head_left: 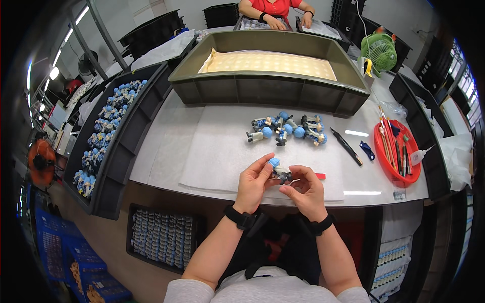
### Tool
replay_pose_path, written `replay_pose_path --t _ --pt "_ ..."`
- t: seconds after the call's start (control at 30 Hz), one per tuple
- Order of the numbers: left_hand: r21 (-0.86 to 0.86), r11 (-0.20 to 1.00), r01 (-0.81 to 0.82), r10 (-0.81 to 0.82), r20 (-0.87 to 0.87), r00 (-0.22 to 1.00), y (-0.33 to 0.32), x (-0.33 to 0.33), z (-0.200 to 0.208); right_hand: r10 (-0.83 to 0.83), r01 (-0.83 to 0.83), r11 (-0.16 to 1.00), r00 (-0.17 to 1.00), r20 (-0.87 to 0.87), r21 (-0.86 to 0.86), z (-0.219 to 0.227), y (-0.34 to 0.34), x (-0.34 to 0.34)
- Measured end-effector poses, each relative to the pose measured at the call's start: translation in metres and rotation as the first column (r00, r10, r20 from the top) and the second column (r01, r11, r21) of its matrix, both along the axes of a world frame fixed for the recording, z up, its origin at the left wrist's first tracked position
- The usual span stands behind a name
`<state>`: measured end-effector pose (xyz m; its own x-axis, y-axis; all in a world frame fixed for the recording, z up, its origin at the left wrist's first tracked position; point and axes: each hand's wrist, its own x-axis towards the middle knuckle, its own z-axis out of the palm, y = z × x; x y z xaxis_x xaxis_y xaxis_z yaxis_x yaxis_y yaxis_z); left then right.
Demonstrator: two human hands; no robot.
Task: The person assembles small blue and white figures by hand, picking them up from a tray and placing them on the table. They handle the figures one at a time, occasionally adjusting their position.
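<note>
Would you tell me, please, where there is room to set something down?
The widest free patch lies on the white sheet, between the left black tray and the loose figurines. A smaller one lies between the right hand and the red tray. Crowded: the red tray and the near edge, where left hand and right hand hold a figurine.

Bright white light at the centre, darkness round the rim

Strong white light covers the worktable [161, 151], with two streaks of glare on its right part. Tube lights [68, 35] shine at the upper left, a round flare beside them. At far right, the barred window [471, 73] glows bluish white. The floor [113, 230] beneath is dimmer. Fisheye distortion bows the table's near edge, and black vignetting swallows the corners. The left hand [251, 188] and right hand [306, 196] look fairly crisp; the orange fan [41, 164] at far left is blurred.
</note>
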<state>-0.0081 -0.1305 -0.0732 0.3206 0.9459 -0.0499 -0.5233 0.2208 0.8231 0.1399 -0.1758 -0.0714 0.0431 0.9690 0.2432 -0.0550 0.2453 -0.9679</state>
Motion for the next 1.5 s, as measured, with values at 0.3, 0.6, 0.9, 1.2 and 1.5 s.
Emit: replay_pose_path --t 0.3,0.6,0.9,1.2,1.5 --pt "-0.007 1.000 -0.005 0.005 -0.025 1.000 0.000 0.001 0.002 0.011 -0.012 1.000 0.999 0.032 0.014 -0.002 0.002 0.001" --pt "0.009 1.000 -0.007 0.008 -0.026 1.000 0.000 0.001 -0.001 0.028 -0.028 0.999 0.999 0.039 0.016 -0.003 0.002 0.002" --pt "0.100 0.995 0.026 -0.035 0.080 0.996 -0.003 -0.006 0.003 0.018 -0.026 0.997 0.994 -0.111 -0.075 0.004 0.000 -0.004" --pt "0.190 0.981 0.035 -0.031 -0.021 0.999 -0.004 -0.003 0.003 0.084 -0.092 0.995 0.982 -0.169 -0.035 0.005 0.002 0.006" --pt "0.173 0.985 -0.010 0.038 -0.155 0.987 0.004 -0.009 -0.015 -0.381 0.404 0.914 0.891 -0.248 0.045 0.026 -0.107 0.172"
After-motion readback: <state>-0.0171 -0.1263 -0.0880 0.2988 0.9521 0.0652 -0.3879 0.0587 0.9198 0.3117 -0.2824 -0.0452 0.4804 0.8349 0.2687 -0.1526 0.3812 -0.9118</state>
